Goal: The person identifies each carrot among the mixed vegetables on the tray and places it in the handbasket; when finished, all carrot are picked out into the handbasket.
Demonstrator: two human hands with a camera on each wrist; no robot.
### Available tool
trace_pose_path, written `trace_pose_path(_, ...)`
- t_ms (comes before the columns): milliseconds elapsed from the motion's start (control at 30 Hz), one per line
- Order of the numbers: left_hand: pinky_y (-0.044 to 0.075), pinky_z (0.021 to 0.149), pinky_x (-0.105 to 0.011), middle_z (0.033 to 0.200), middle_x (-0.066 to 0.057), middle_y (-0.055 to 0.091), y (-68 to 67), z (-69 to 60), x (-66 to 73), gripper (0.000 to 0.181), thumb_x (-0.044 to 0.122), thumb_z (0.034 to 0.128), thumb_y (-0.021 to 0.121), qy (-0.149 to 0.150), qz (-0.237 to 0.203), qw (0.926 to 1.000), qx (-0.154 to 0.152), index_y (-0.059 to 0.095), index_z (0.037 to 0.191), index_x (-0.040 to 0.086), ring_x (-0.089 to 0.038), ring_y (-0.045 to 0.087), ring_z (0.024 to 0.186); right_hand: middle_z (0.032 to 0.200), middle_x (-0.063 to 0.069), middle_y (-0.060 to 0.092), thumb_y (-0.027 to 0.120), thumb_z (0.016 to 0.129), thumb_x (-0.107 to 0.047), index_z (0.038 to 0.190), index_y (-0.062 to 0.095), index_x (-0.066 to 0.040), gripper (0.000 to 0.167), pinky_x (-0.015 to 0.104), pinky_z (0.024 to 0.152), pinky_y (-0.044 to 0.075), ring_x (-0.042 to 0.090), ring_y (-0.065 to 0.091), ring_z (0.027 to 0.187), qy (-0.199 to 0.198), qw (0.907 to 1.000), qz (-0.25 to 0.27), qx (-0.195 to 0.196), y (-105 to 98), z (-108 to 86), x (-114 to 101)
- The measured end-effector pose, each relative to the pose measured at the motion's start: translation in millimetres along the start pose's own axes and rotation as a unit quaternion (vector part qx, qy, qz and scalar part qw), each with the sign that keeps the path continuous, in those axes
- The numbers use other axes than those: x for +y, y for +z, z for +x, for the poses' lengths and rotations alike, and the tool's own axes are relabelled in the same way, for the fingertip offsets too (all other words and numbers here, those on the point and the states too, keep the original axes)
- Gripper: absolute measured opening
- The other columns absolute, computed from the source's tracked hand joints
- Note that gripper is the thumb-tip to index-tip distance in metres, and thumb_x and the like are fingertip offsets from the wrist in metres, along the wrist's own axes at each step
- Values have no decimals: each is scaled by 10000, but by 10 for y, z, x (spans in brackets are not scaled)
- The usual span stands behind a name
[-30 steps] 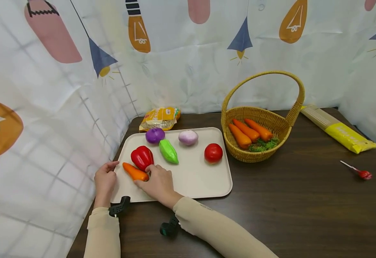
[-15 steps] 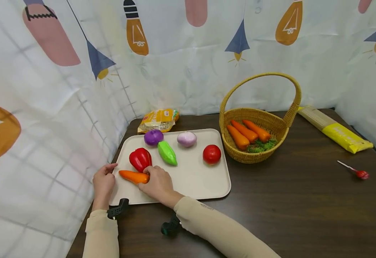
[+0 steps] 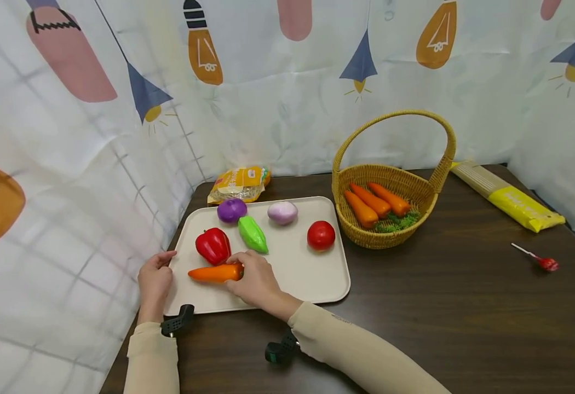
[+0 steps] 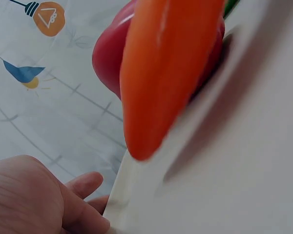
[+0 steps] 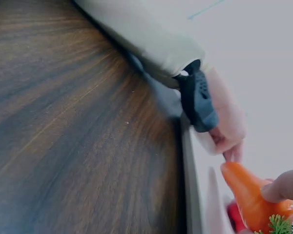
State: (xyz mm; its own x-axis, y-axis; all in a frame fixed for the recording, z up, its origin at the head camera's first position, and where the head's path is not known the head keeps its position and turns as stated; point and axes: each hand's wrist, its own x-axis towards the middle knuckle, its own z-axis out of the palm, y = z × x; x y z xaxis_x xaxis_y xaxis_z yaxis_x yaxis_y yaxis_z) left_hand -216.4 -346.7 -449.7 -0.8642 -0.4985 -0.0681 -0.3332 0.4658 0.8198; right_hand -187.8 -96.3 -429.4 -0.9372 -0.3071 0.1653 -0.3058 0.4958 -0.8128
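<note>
An orange carrot (image 3: 213, 273) lies sideways in my right hand (image 3: 258, 282), pinched at its thick end between thumb and fingers. Green leaf tufts (image 5: 281, 224) show at that end in the right wrist view. In the left wrist view the carrot (image 4: 161, 78) hangs a little above the beige tray (image 3: 302, 282), its shadow apart from it. My left hand (image 3: 155, 282) grips the tray's left rim, thumb on the edge; some fingers are hidden. Just behind the carrot sits a red bell pepper (image 3: 213, 246).
The tray also bears a purple onion-like vegetable (image 3: 231, 210), a green vegetable (image 3: 253, 234), a pale lilac one (image 3: 282, 213) and a tomato (image 3: 321, 236). A wicker basket (image 3: 386, 241) with 3 carrots, a noodle packet (image 3: 524, 208), an orange bag (image 3: 240, 184) and a lollipop (image 3: 547, 264) stand around.
My right hand has drawn the carrot away from the pepper, toward me and right, turning it from slanted to nearly level across the view. The left hand stays at the tray's rim.
</note>
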Motion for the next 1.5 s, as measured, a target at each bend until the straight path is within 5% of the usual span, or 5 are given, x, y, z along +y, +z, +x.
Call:
trace_pose_path(400,348,852,-302,1369,-190,540,-63,-58,-81,571,-67,828,320,-34,112,9999,69,562,1337,22,-316,460,1245,1027,-38,611,780,801,-183,1102,690,-160,315,187,720,460,78,533,840,-1139,9924,365,284,-332,-218,191)
trace_pose_path(767,347,843,-279,1338,-178,568,-39,-7,-2,555,-72,828,337,84,75,9999,95,589,1312,26,-299,487,1217,1061,-42,631,798,783,-135,1087,699,-153,320,267,748,528,114,569,891,-919,9887,830,842,-879,-305,386)
trace_pose_path(1267,352,878,-331,1338,-183,554,10,-18,13,548,-65,839,318,104,86,9999,69,579,1314,16,-309,475,1213,1064,28,646,774,796,-99,1102,704,-135,316,321,730,479,176,552,883,-830,9821,903,1430,-1484,-269,585)
trace_pose_path(1500,354,849,-305,1329,-165,567,28,15,26,557,-71,823,328,45,18,9999,127,595,1301,29,-292,485,1201,1144,73,638,745,821,-82,1144,684,-88,328,313,804,461,205,528,961,-670,9743,1331,1691,-1801,-230,650)
